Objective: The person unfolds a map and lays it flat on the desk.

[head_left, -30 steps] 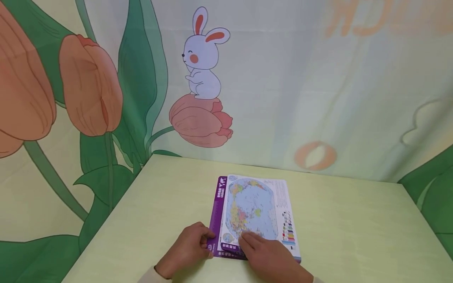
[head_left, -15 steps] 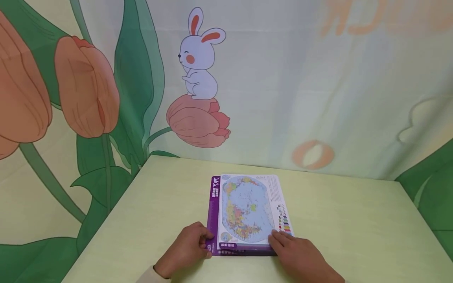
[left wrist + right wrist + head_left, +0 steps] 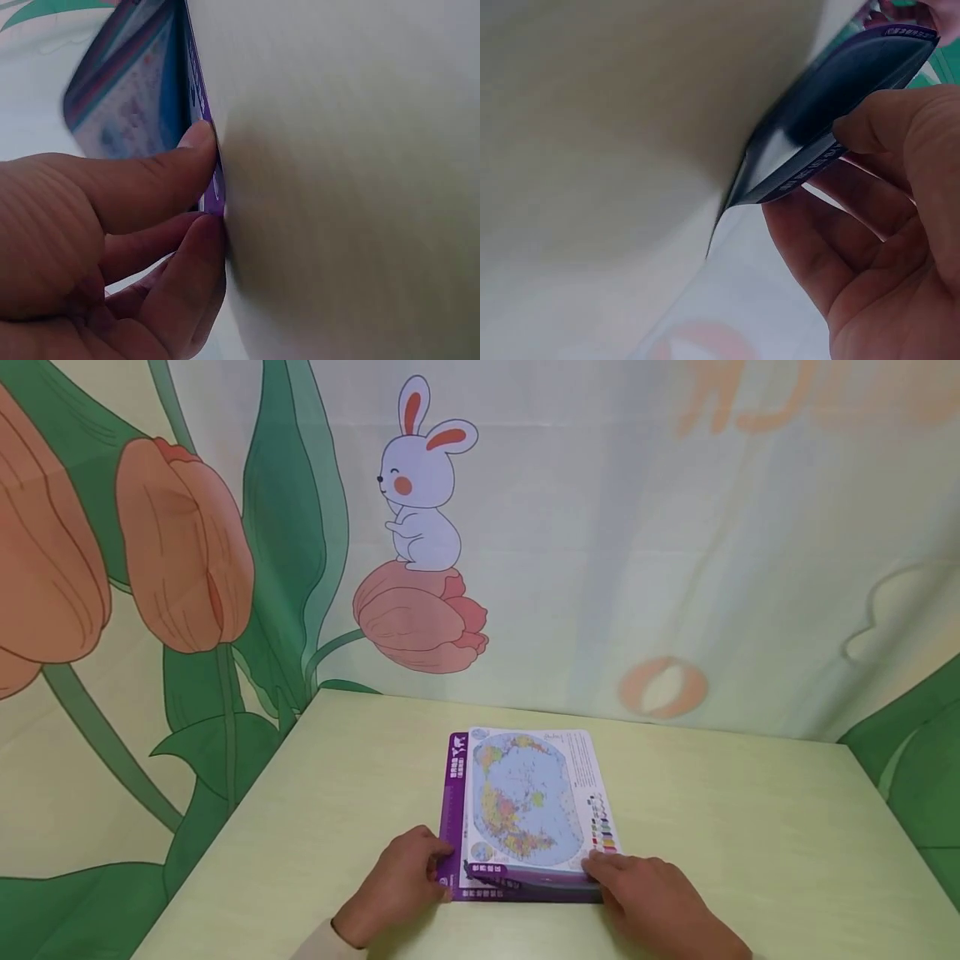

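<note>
A printed world map sheet (image 3: 525,802), white with a blue ocean, lies on top of a purple-edged map sheet (image 3: 452,802). The near edge of the upper map is raised and bowed. My right hand (image 3: 660,893) pinches that edge near its right corner; in the right wrist view the thumb (image 3: 862,127) lies on one side and the fingers on the other. My left hand (image 3: 401,877) holds the near left corner of the lower sheet, thumb (image 3: 169,176) and index fingertip at its purple border. The lower sheet stays down on the table.
The pale yellow table (image 3: 750,827) runs back to a hanging cloth (image 3: 600,527) printed with a white rabbit, orange tulips and green leaves. Cloth also borders the table at the left and right.
The right hand has slid rightward along the upper map's near edge and now pinches and lifts it. The maps have shifted slightly left in view. The left hand has stayed at its corner.
</note>
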Tool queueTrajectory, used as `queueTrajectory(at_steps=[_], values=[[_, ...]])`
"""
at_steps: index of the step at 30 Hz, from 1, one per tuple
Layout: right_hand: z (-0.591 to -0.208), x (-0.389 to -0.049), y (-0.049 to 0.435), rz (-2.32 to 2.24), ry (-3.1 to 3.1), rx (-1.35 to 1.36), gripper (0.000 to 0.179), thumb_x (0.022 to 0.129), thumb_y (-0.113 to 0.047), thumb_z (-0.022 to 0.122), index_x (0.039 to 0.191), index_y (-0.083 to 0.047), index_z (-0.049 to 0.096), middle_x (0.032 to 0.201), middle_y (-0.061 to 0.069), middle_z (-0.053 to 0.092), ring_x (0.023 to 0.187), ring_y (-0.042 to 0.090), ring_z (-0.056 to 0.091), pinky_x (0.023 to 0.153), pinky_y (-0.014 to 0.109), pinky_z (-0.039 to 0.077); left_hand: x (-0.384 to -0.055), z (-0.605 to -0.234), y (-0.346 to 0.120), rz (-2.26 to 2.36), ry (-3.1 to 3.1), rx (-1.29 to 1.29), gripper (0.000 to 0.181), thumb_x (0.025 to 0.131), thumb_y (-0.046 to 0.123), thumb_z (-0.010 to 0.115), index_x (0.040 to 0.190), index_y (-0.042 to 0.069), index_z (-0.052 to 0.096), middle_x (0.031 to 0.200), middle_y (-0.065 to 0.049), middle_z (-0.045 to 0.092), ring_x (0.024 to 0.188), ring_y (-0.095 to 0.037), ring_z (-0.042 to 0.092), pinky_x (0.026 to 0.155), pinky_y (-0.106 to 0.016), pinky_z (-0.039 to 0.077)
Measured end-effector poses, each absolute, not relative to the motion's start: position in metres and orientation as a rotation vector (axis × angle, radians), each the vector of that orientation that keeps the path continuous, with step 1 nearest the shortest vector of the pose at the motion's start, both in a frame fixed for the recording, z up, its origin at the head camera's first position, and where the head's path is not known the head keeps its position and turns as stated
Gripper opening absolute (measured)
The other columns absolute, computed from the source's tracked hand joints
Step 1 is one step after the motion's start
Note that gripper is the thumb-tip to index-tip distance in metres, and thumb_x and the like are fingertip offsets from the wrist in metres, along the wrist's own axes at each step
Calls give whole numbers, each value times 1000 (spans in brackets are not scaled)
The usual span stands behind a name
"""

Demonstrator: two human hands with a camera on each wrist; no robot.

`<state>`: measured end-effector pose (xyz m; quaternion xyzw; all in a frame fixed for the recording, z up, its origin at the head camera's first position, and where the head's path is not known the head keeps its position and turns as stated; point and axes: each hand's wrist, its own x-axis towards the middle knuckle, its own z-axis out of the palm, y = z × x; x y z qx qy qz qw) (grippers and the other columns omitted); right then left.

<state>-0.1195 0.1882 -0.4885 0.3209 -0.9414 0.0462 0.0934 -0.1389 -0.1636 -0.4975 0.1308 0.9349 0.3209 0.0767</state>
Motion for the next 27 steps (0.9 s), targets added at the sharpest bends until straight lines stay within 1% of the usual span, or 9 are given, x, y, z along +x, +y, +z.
queueTrajectory(at_steps=[3, 6, 9, 13, 15, 18, 22, 24, 27], values=[[-481, -122, 194, 200, -2785, 930, 31, 87, -13, 81, 117, -19, 75, 114, -2, 80, 86, 18, 77, 66, 34, 58, -143, -496, -164, 913, 2805, 384, 48, 78, 8, 93, 123, -1, 77, 94, -2, 60, 84, -15, 53, 75, -28, 49], [-475, -127, 202, 268, -2694, 954, 32, 85, -9, 82, 115, -19, 76, 107, -1, 82, 82, 15, 77, 64, 32, 57, -148, -493, -166, 868, 2805, 362, 49, 79, 7, 92, 124, -1, 76, 96, -2, 62, 85, -15, 55, 77, -29, 52], [-469, -132, 214, 382, -2623, 974, 33, 84, -4, 81, 114, -18, 78, 101, -2, 82, 73, 5, 70, 61, 26, 53, -153, -492, -171, 848, 2800, 353, 50, 79, 7, 92, 125, -3, 75, 96, -2, 62, 85, -15, 55, 77, -29, 53], [-462, -138, 232, 537, -2630, 969, 38, 84, 0, 81, 118, -18, 80, 105, -2, 82, 79, -5, 63, 65, 22, 53, -156, -492, -178, 852, 2797, 349, 50, 79, 5, 92, 125, -4, 75, 95, -3, 61, 86, -15, 55, 76, -29, 52], [-459, -140, 243, 609, -2655, 968, 39, 85, 0, 81, 120, -18, 80, 105, -2, 82, 83, -7, 64, 66, 22, 54, -156, -492, -182, 858, 2794, 316, 49, 79, 4, 91, 125, -3, 75, 96, -3, 61, 86, -16, 55, 78, -30, 53], [-454, -142, 258, 710, -2699, 960, 41, 88, 0, 81, 125, -17, 78, 108, -2, 82, 89, -6, 69, 69, 22, 58, -157, -492, -189, 852, 2794, 249, 49, 80, 3, 91, 126, -2, 75, 98, -2, 62, 88, -16, 56, 81, -32, 56], [-450, -140, 277, 849, -2769, 924, 42, 91, 0, 78, 131, -14, 75, 116, 5, 81, 100, -2, 73, 77, 20, 61, -157, -492, -199, 836, 2802, 191, 48, 81, 1, 89, 127, 0, 75, 99, -2, 63, 89, -16, 56, 82, -33, 56], [-447, -138, 286, 900, -2797, 900, 42, 93, -1, 77, 132, -12, 74, 119, 8, 80, 104, -2, 72, 79, 19, 61, -157, -492, -205, 826, 2806, 176, 49, 82, 1, 89, 128, 1, 75, 99, -1, 63, 88, -16, 56, 82, -33, 56], [-446, -131, 298, 914, -2829, 836, 42, 93, 0, 77, 133, -12, 74, 121, 8, 79, 108, -4, 70, 79, 21, 62, -158, -493, -214, 807, 2815, 158, 49, 82, 1, 88, 129, 1, 74, 99, -1, 63, 89, -15, 56, 83, -33, 56]])
